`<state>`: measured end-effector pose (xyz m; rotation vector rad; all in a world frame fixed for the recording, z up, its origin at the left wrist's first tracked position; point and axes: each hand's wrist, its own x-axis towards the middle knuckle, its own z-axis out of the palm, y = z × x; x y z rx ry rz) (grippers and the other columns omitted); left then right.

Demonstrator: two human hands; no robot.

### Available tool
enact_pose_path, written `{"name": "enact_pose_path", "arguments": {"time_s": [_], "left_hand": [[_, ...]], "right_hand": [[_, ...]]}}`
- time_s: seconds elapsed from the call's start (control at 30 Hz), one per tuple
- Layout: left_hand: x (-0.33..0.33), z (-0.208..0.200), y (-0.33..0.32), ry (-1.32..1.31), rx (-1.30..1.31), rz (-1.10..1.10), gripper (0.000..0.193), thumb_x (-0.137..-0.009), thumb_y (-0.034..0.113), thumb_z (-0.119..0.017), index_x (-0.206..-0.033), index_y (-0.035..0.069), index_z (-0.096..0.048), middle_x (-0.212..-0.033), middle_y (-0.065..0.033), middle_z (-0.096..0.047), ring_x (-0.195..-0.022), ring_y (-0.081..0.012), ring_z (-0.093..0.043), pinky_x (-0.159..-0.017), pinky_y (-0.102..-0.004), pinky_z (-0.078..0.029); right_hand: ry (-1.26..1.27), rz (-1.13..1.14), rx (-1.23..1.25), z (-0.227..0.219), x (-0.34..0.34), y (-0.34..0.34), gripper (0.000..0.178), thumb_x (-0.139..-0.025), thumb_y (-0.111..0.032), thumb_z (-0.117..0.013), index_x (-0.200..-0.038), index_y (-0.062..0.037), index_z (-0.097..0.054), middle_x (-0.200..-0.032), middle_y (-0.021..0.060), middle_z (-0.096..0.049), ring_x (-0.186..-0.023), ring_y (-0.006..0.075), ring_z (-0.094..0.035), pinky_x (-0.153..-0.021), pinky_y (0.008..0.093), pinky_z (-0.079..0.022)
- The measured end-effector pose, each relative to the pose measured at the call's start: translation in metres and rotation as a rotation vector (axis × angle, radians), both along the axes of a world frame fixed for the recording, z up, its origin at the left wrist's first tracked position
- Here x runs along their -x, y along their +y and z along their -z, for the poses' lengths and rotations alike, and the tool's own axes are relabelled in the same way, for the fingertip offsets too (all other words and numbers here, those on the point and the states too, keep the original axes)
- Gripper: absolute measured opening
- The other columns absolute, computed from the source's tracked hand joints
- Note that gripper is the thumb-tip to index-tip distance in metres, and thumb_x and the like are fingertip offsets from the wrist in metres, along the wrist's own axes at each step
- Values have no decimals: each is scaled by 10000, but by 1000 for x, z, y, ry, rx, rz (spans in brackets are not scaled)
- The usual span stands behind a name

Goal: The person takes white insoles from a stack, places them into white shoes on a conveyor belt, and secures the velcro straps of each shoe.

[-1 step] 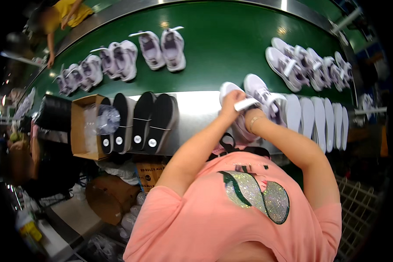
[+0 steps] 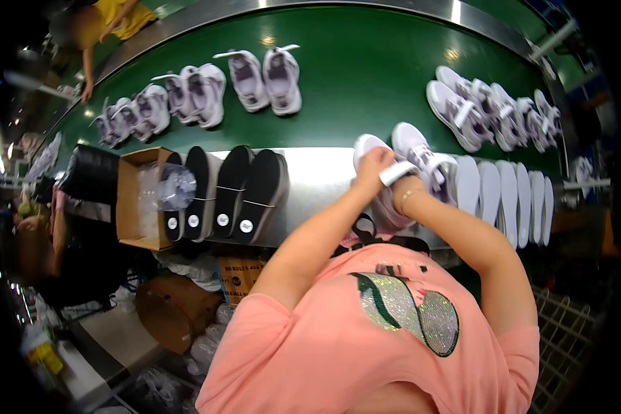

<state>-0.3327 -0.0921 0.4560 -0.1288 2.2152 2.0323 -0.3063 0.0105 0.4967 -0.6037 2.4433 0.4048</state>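
Observation:
A pale lilac sneaker (image 2: 368,143) with a white sole lies in front of me on the steel edge of the table, toe pointing away. My left hand (image 2: 374,169) is closed on its upper, by the raised white strap (image 2: 397,172). My right hand (image 2: 408,185) reaches into the opening of this shoe, and its fingers are hidden inside. Close on the right lies a matching sneaker (image 2: 412,143), its white strap standing loose. White insoles (image 2: 468,183) stand in a row just right of the shoes.
Pairs of lilac sneakers (image 2: 281,79) line the green table (image 2: 366,62) at left and right. Black insoles (image 2: 259,190) tied in pairs lie left, beside an open cardboard box (image 2: 132,207) with clear plastic. A wire basket (image 2: 562,324) is low right. A person's arm (image 2: 88,76) shows far left.
The whole view has shifted slightly, so everything on the table sits a little further right. Both hands keep their places at the same sneaker.

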Motion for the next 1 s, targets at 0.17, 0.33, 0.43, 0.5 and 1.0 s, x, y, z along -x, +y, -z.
{"name": "enact_pose_path", "arguments": {"time_s": [0.17, 0.33, 0.43, 0.5, 1.0], "left_hand": [[-1, -18, -2, 29, 120, 15, 242, -791, 210, -543, -866, -12, -600, -756, -114, -612, -676, -158, -569, -629, -272, -447], [3, 2, 0, 17, 7, 8, 241, -788, 227, -528, -846, 5, -599, -772, -142, -614, -717, -236, -592, -656, -317, -451], [1, -16, -5, -20, 60, 8, 248, -791, 228, -532, -851, -2, -600, -767, -120, -620, -704, -196, -589, -643, -296, -451], [0, -17, -9, -44, 10, -4, 258, -789, 227, -539, -866, -12, -598, -768, -118, -621, -699, -179, -585, -640, -283, -450], [11, -70, -62, -125, -20, 126, 181, -791, 123, -528, -937, 16, -547, -811, -64, -574, -713, -155, -543, -609, -260, -443]], "right_hand": [[-136, -3, 6, -32, 3, -5, 329, -707, -143, -569, -1031, -81, -580, -1036, 142, -577, -925, 248, -578, -744, 357, -472], [-336, 22, 114, -83, -10, 8, 316, -721, -312, -481, -813, -47, -626, -803, 157, -622, -769, 308, -602, -696, 405, -463], [-339, 74, 162, -56, -21, 14, 252, -694, -126, -468, -859, -9, -619, -870, 166, -617, -804, 285, -608, -668, 395, -473], [-377, 172, 275, -56, -18, 17, 292, -727, -170, -485, -923, 25, -581, -872, 199, -604, -794, 291, -605, -669, 384, -475], [-668, 1190, 1933, -56, -27, 42, 148, -827, -158, -518, -849, -12, -528, -785, 90, -586, -721, 176, -569, -703, 278, -453]]}}
